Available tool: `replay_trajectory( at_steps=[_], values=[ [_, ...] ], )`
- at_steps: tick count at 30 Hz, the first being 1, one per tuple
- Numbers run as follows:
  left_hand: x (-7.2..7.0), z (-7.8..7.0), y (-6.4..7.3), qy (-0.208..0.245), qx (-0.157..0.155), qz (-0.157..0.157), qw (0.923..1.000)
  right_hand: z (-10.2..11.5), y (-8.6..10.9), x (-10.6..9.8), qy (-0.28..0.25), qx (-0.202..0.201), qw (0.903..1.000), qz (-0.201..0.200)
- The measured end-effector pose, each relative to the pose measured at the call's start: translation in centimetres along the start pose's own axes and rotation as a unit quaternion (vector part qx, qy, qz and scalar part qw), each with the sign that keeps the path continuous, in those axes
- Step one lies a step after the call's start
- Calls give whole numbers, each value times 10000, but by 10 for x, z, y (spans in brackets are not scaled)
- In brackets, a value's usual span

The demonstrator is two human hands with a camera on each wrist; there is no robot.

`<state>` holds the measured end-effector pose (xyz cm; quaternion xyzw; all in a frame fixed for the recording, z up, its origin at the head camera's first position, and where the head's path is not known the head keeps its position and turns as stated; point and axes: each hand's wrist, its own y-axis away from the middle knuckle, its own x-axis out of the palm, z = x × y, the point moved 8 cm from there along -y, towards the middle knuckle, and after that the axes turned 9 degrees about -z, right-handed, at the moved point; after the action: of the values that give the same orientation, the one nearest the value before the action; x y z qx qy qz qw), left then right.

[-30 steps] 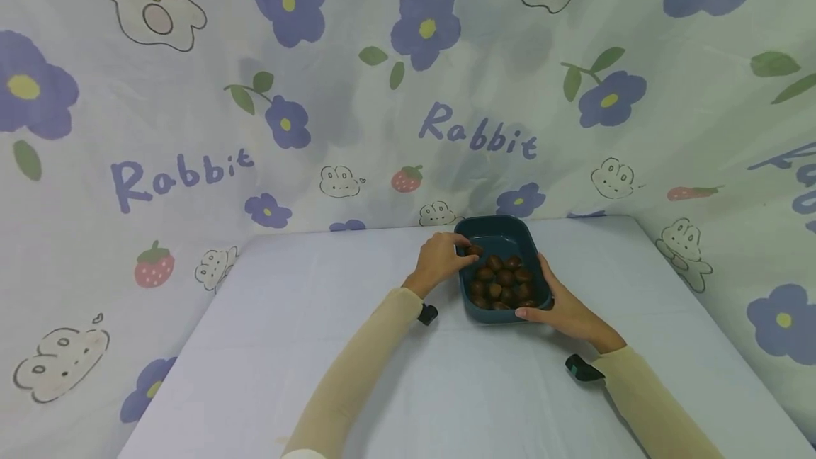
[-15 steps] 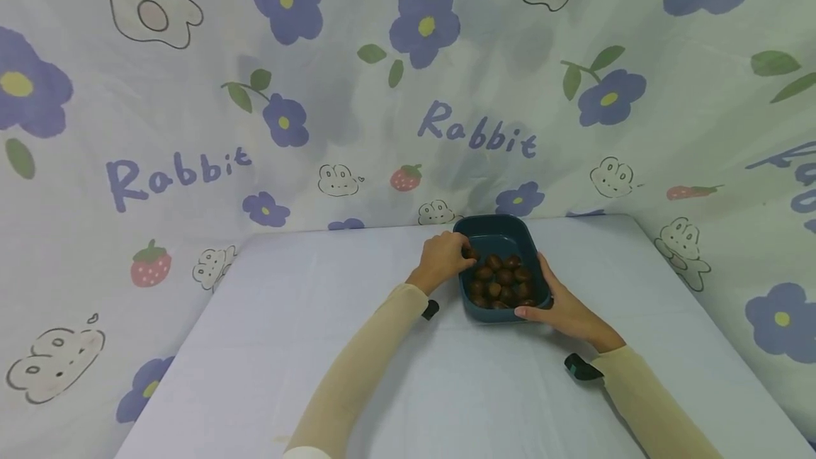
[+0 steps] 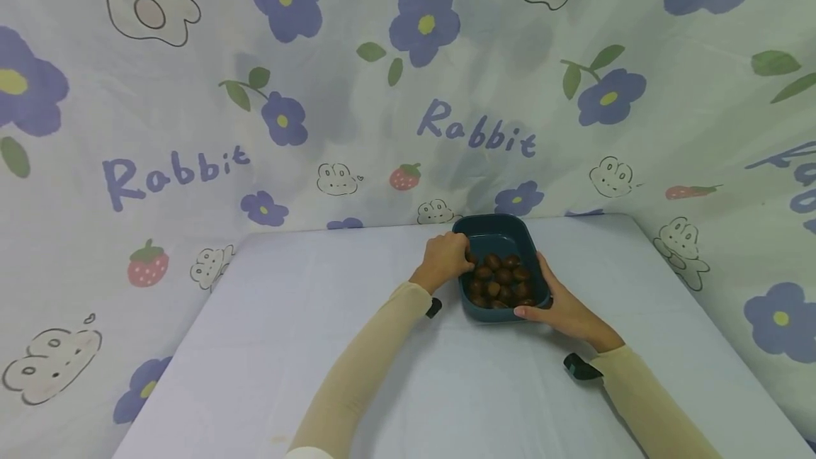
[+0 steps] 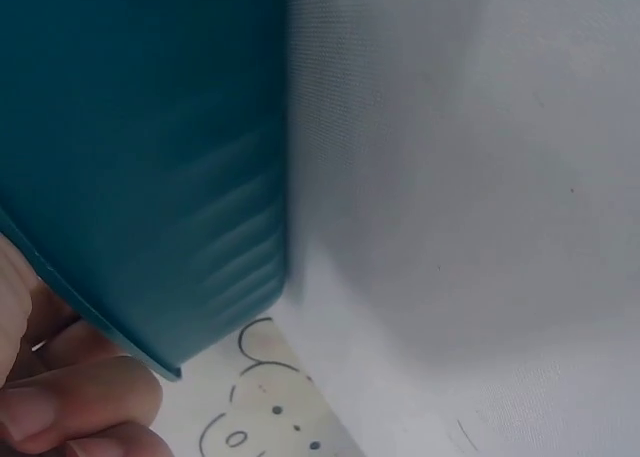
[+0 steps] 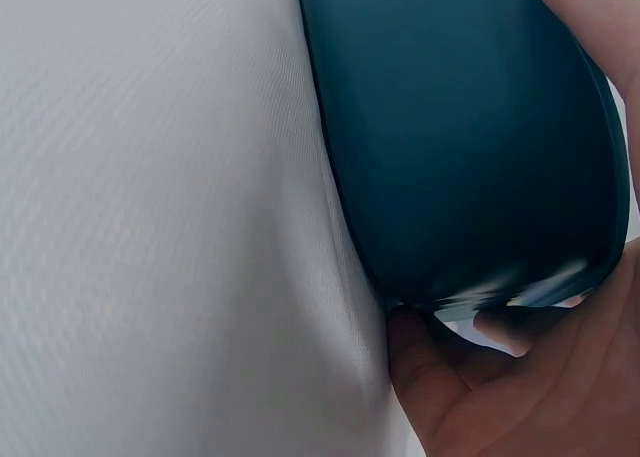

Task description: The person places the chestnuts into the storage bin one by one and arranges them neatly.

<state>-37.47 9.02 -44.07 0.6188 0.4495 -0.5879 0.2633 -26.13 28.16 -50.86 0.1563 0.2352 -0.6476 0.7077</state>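
Observation:
A dark teal rectangular container [image 3: 497, 315] stands on the table, with several brown chestnuts [image 3: 503, 276] gathered in its nearer part. My left hand [image 3: 445, 259] reaches over the container's left rim, thumb and fingers closed round a chestnut [image 3: 471, 256] that is mostly hidden by them. In the left wrist view, curled fingers [image 4: 90, 402] show beside the rim, and the inside is out of sight. My right hand [image 3: 569, 312] grips the near right corner, thumb along the front wall and fingers along the right side. The right wrist view shows that hand [image 5: 540, 377] against the outer wall.
A white cloth [image 3: 357, 346] covers the table. Just behind the container rises a patterned curtain [image 3: 357, 112] with flowers and rabbits, which also encloses both sides. Dark devices are strapped at the left wrist [image 3: 433, 307] and the right wrist [image 3: 581, 367].
The left fingers, with the chestnut, have drawn closer together and turned slightly down at the left rim. My right hand and the container have stayed in place. The head view has shifted slightly.

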Motion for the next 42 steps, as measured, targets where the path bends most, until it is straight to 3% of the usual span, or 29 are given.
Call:
replay_trajectory(
  at_steps=[16,27,42],
  values=[
    [6,-3,-1,-42,-121,184,9997,-1,0,0,54,67,10000,20],
    [10,-5,-6,-80,-50,144,9999,0,1,-3,17,74,10000,33],
    [12,-3,-2,-52,14,185,9998,2,2,-2,118,105,9999,20]
  ],
)
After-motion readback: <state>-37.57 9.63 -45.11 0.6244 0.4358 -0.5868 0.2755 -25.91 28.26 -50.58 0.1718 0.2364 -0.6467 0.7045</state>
